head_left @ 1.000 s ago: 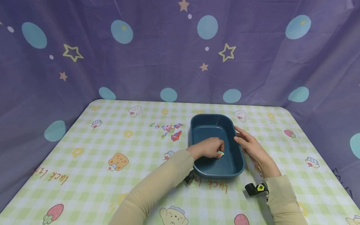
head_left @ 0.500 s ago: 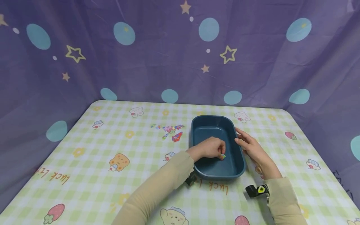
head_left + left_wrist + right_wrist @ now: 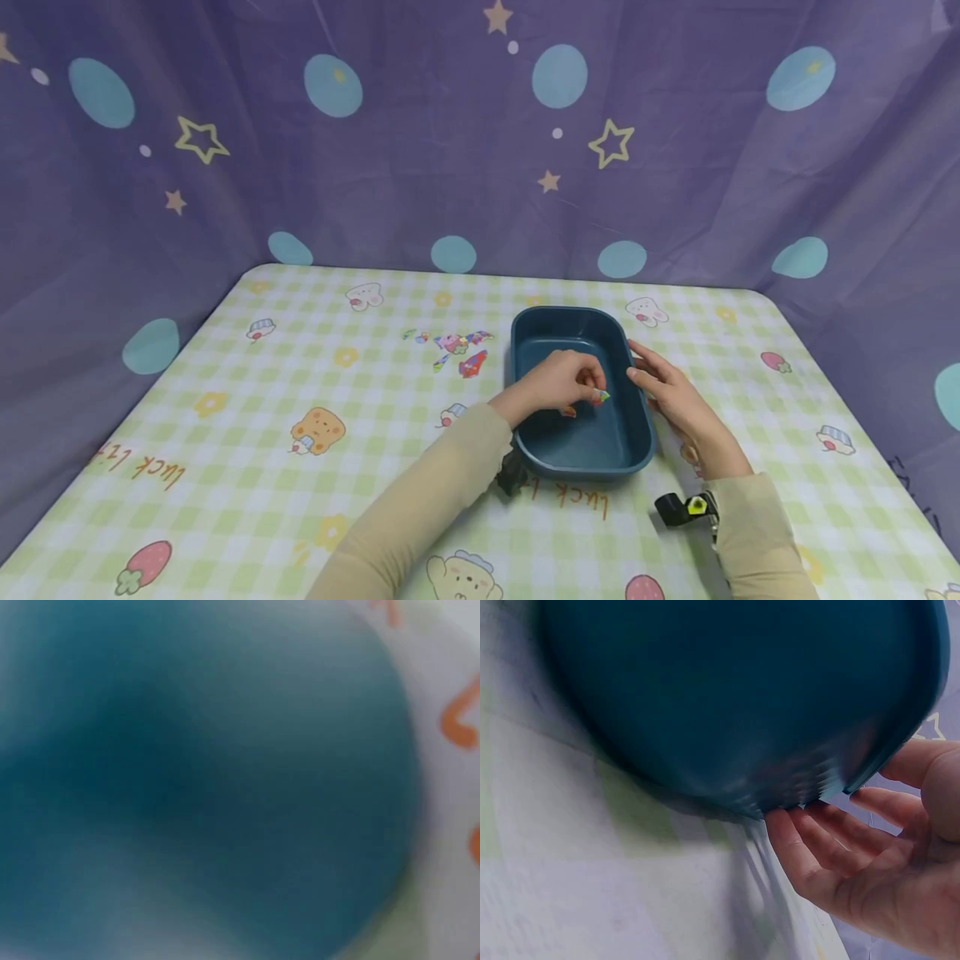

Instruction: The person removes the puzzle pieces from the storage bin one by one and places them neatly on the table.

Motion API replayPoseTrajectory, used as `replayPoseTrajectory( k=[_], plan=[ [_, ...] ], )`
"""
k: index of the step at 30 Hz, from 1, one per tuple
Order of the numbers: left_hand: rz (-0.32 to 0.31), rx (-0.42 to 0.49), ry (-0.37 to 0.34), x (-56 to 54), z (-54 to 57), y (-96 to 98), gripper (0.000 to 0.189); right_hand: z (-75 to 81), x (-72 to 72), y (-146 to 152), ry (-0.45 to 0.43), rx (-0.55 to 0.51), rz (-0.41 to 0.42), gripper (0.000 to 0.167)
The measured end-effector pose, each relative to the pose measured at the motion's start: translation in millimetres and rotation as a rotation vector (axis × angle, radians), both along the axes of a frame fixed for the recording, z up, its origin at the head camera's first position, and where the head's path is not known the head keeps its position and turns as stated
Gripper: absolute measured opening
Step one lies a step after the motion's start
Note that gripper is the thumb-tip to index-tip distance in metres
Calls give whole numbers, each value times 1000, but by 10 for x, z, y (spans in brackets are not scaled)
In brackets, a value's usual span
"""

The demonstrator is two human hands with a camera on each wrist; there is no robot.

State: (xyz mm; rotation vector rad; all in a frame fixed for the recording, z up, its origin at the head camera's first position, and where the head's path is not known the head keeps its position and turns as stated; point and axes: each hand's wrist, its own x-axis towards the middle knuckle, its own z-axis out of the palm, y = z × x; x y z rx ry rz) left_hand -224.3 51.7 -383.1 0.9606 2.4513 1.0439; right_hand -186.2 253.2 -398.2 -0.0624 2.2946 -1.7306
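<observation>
A deep teal plastic tub [image 3: 592, 454] stands on the table right of centre. My left hand [image 3: 562, 379] reaches into it over the left rim and pinches a small, flat, multicoloured piece [image 3: 602, 397] between thumb and fingertips. Below that hand, partly hidden by it, a second small red-and-yellow piece [image 3: 567, 412] shows in the tub. My right hand [image 3: 678, 400] rests against the tub's right outer side with fairly straight fingers, thumb at the rim. In the right wrist view, several fingertips [image 3: 778, 825] touch the outer wall. The left wrist view shows only the blurred tub [image 3: 300, 787].
Several flat, colourful, irregular pieces [image 3: 453, 343] lie grouped on the cloth left of the tub, a red one [image 3: 472, 364] nearest. A checked cloth [image 3: 247, 500] with printed cartoons covers the table. Behind it hangs a purple curtain [image 3: 450, 183].
My left hand has risen slightly inside the tub with the small piece in its fingertips, and another piece beneath it has come into view. The right hand keeps its place on the tub.
</observation>
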Motion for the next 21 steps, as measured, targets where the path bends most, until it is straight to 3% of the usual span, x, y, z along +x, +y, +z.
replayPoseTrajectory(
  k=[6, 13, 21],
  plan=[
    [67, 79, 3, -37, 78, -143, 4, 0, -8, -6, -1, 0, -4, 64],
    [171, 106, 66, -79, 188, -357, 6, 0, -15, -3, 5, 8, -6, 63],
    [288, 133, 42, -116, 240, -608, 6, -9, -13, 5, -1, 14, -9, 63]
  ],
)
